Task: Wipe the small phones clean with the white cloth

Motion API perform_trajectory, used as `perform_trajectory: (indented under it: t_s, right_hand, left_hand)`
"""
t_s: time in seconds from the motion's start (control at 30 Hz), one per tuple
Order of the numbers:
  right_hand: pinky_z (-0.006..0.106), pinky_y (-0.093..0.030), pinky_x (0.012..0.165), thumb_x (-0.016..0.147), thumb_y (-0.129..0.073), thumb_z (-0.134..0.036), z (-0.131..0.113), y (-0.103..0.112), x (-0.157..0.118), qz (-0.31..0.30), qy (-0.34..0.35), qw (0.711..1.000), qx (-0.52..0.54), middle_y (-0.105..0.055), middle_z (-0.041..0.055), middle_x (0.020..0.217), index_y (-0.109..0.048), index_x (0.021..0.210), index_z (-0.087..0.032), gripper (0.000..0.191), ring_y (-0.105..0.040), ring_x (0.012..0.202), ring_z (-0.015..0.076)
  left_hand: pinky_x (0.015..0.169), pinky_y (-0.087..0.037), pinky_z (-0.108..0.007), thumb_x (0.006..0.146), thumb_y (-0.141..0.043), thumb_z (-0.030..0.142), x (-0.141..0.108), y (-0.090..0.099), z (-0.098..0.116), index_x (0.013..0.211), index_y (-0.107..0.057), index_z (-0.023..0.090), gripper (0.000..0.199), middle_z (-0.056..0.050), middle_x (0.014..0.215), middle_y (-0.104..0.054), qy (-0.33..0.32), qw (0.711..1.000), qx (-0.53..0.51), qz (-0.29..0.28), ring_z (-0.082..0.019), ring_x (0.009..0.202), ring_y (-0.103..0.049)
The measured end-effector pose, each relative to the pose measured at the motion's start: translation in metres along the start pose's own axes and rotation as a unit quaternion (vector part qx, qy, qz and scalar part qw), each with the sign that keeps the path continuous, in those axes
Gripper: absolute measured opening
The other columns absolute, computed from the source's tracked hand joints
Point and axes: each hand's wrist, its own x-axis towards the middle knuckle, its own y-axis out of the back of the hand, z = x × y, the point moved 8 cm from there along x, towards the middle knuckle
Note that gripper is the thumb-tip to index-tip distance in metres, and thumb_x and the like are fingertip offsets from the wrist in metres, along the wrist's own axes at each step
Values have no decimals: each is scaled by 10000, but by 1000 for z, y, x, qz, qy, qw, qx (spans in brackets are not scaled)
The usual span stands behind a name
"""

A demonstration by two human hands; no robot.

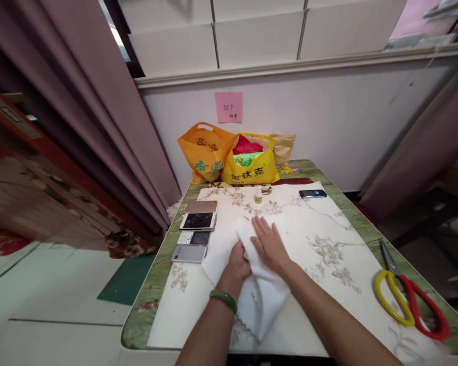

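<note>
The person at the counter (147, 310) has the left hand (239, 260), a green bangle (223, 301) at its wrist, clutching a fold of white cloth (265, 305), while the right hand (269, 245) lies flat on top, fingers outstretched. The cloth sits bunched on a flowered sheet (324, 315), between phones (197, 220) and big scissors (408, 295), a small bottle (258, 196) beyond it.

A floral sheet (328, 315) and, midway, a white cloth (266, 295) lie over this green table (139, 325). Bags (252, 174) line its far edge, phones (191, 253) its left, and scissors (409, 295) lie by the near right corner.
</note>
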Motion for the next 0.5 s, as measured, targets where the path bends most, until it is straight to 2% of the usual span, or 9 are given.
perform_trajectory:
  t_s: [0.03,0.13,0.17,0.27,0.3,0.4,0.5]
  right_hand:
    - [551,-150,1138,996,-260,-356,5,1,2,8,-18,1000,-4,-213,88,1551,-124,1521,-186,569,-154,1441,242]
    - [513,-104,1160,987,-299,-386,-8,-5,2,-24,67,997,-6,-217,46,1553,-171,1515,-227,566,-155,1442,217]
    - [512,-104,1159,987,-297,-388,-9,-7,1,-28,70,997,-7,-223,39,1552,-179,1513,-236,559,-162,1441,215]
    - [575,-113,1133,993,-252,-352,8,-2,0,18,-49,998,-19,-220,93,1549,-140,1519,-179,564,-168,1438,249]
    - [577,-107,1133,991,-256,-344,9,-2,-1,22,-51,998,-22,-216,103,1549,-133,1520,-168,570,-165,1439,252]
    - [540,-90,1151,985,-292,-363,-6,-8,-2,-9,40,999,-20,-230,77,1549,-144,1519,-204,577,-171,1438,230]
    - [577,-105,1133,993,-246,-357,6,-2,-2,22,-35,999,-23,-232,109,1545,-97,1524,-176,581,-179,1435,252]
  left_hand:
    - [956,-481,-437,829,-508,243,2,-3,-2,1185,-610,163,379,-112,1063,-712,7,1000,-5,-4,-290,1102,-612]
    - [960,-485,-410,835,-502,258,3,-7,-2,1190,-607,160,382,-110,1063,-711,12,1000,-15,-7,-268,1084,-626]
    - [963,-484,-402,839,-498,258,3,-7,-2,1192,-606,157,383,-113,1062,-711,17,1000,-15,-7,-262,1080,-629]
    - [974,-477,-402,832,-518,245,0,-8,-4,1206,-595,119,401,-127,1052,-711,44,999,-17,-10,-268,1072,-633]
    - [975,-477,-403,831,-522,242,0,-9,-4,1209,-592,115,405,-127,1048,-712,46,999,-18,-11,-270,1070,-634]
    - [966,-483,-397,838,-509,240,-2,-10,-2,1219,-587,135,403,-118,1046,-714,39,999,-24,-8,-265,1061,-639]
    - [966,-483,-401,827,-523,226,-2,-12,-4,1244,-563,117,433,-128,1060,-709,48,998,-28,-11,-268,1046,-646]
